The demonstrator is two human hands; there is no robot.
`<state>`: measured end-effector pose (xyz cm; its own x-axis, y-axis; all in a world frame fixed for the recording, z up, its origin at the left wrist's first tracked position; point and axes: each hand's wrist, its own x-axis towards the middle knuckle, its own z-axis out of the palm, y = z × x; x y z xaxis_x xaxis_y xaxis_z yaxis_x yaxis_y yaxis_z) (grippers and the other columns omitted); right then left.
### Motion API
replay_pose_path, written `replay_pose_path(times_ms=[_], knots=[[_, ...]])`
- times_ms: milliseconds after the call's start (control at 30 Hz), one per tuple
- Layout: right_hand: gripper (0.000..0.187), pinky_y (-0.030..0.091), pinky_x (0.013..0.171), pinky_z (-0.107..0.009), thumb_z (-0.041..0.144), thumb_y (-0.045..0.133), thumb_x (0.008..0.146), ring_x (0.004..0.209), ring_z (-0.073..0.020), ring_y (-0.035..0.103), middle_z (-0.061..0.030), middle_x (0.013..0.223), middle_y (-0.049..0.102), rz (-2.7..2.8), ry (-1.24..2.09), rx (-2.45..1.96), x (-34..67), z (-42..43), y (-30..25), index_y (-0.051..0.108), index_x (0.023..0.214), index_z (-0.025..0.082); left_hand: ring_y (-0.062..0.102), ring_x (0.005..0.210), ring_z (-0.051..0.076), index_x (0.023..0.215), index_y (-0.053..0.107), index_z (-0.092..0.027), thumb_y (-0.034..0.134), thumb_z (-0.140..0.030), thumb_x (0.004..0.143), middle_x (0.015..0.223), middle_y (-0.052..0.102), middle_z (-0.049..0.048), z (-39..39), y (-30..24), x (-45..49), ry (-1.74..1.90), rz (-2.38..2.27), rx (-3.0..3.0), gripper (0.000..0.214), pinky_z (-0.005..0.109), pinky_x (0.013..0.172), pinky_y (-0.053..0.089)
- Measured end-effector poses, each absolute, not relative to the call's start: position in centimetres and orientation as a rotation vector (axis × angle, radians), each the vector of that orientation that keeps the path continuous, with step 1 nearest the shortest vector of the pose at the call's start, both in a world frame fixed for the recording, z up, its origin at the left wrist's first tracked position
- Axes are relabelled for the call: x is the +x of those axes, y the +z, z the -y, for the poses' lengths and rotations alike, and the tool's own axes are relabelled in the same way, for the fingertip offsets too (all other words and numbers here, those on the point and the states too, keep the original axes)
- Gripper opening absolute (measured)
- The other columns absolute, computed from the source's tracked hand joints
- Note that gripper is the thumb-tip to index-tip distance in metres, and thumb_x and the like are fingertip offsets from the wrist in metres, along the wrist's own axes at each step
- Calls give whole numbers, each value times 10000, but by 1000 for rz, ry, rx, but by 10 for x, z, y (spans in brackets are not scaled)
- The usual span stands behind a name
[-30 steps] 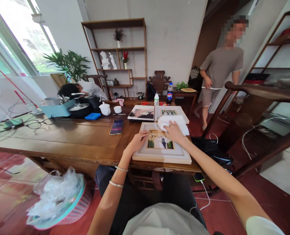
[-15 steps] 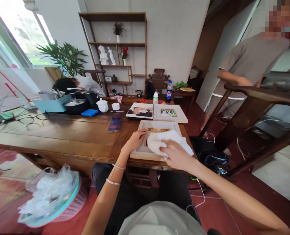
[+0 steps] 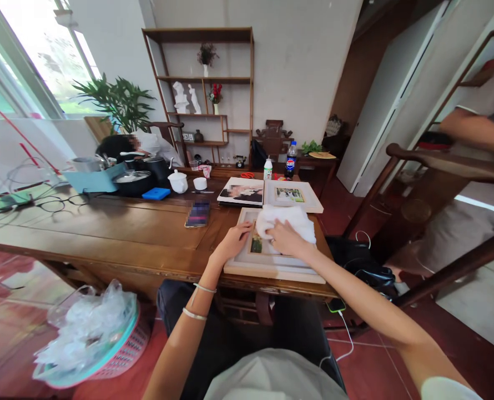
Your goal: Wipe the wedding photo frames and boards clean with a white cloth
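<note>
A white cloth [image 3: 293, 221] lies bunched over the upper part of a pale picture frame [image 3: 280, 273] at the table's front edge. My right hand [image 3: 288, 240] presses on the cloth with curled fingers gripping it. Fingers stretched out, my left hand [image 3: 235, 241] rests on the frame's left side, steadying contact beside the inner picture [image 3: 256, 243]. Most of that picture is covered by the cloth and my right hand. Just behind lie a second pale frame [image 3: 313, 203] with a small photo and a photo album or print [image 3: 242, 191].
A phone [image 3: 197, 214] lies left of the frame on the wooden table [image 3: 147, 233]. Farther back stand a white lidded pot [image 3: 177, 181], a cola bottle [image 3: 291, 160] and a white bottle [image 3: 267, 169]. A chair [image 3: 413, 205] and a person [image 3: 475, 128] are at right.
My right hand has moved the cloth up and left across the frame, baring its lower right part. My left hand stays on the left side. The person at right has come nearer.
</note>
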<state>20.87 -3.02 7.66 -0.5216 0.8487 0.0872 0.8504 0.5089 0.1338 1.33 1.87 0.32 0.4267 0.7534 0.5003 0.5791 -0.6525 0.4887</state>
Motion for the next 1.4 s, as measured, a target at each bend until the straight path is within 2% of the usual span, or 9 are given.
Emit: replay_pose_path(times_ms=[133, 300, 400, 533, 700, 900, 1133, 1300, 1400], knots=[[260, 392, 850, -384, 113, 460, 736, 1003, -287, 546, -146, 1029, 639, 2841, -186, -1308, 189, 97, 84, 667, 888, 152, 524, 1191, 211, 1054, 668, -156, 432, -107, 819, 1189, 630, 82, -18, 5, 13, 1056, -1139, 2423, 337, 392, 1042, 392], [258, 421, 768, -347, 165, 449, 758, 878, -262, 601, -109, 853, 672, 2836, -64, -1314, 193, 138, 101, 668, 894, 172, 525, 1189, 219, 1049, 668, -153, 448, -105, 811, 1194, 625, 86, -16, 4, 13, 1068, -1156, 2401, 328, 405, 1038, 393], [296, 398, 851, -391, 178, 448, 778, 1025, -289, 556, -146, 1026, 650, 2722, -122, -1476, 192, 122, 92, 656, 988, 160, 529, 1185, 218, 1054, 664, -138, 438, -90, 811, 1192, 625, 99, -15, 5, 13, 1069, -1168, 2420, 335, 399, 1037, 393], [372, 277, 980, -513, 169, 448, 786, 1251, -353, 360, -178, 1336, 466, 2689, -223, -1518, 175, 95, 69, 621, 1114, 144, 523, 1192, 208, 1055, 666, -164, 429, -49, 792, 1189, 630, 79, -14, 9, 13, 1050, -1134, 2435, 373, 372, 1039, 393], [361, 269, 993, -505, 184, 443, 801, 1255, -358, 355, -202, 1306, 485, 2677, -219, -1407, 159, 96, 57, 634, 1101, 123, 520, 1195, 222, 1033, 677, -163, 445, 14, 723, 1199, 623, 76, -13, 12, 11, 1046, -1122, 2406, 426, 369, 1037, 398], [356, 253, 1028, -481, 119, 446, 756, 1266, -327, 364, -171, 1333, 476, 2726, -124, -1471, 197, 114, 68, 676, 1027, 128, 528, 1187, 204, 1041, 670, -126, 415, -69, 821, 1204, 619, 96, -13, 9, 11, 1060, -1169, 2425, 342, 358, 1050, 386], [393, 285, 1028, -442, 61, 437, 690, 1231, -296, 425, -147, 1305, 514, 2661, -155, -1761, 260, 132, 88, 678, 990, 139, 502, 1213, 199, 1056, 662, -131, 412, -101, 839, 1214, 614, 90, -14, 7, 10, 1033, -1175, 2430, 332, 361, 1055, 382], [337, 427, 829, -395, 161, 402, 806, 960, -298, 591, -168, 1040, 634, 2415, -269, -1879, 273, 89, 92, 616, 1065, 131, 512, 1203, 209, 1079, 655, -131, 431, -94, 832, 1221, 608, 93, -11, 10, 11, 1023, -1176, 2434, 335, 365, 1062, 374], [369, 405, 874, -413, 106, 433, 779, 1095, -322, 523, -220, 1137, 575, 2310, -420, -1789, 269, 42, 92, 566, 1123, 92, 526, 1187, 218, 1100, 644, -126, 436, -91, 830, 1241, 592, 103, -9, 12, 12, 1015, -1175, 2439, 342, 378, 1050, 386]])
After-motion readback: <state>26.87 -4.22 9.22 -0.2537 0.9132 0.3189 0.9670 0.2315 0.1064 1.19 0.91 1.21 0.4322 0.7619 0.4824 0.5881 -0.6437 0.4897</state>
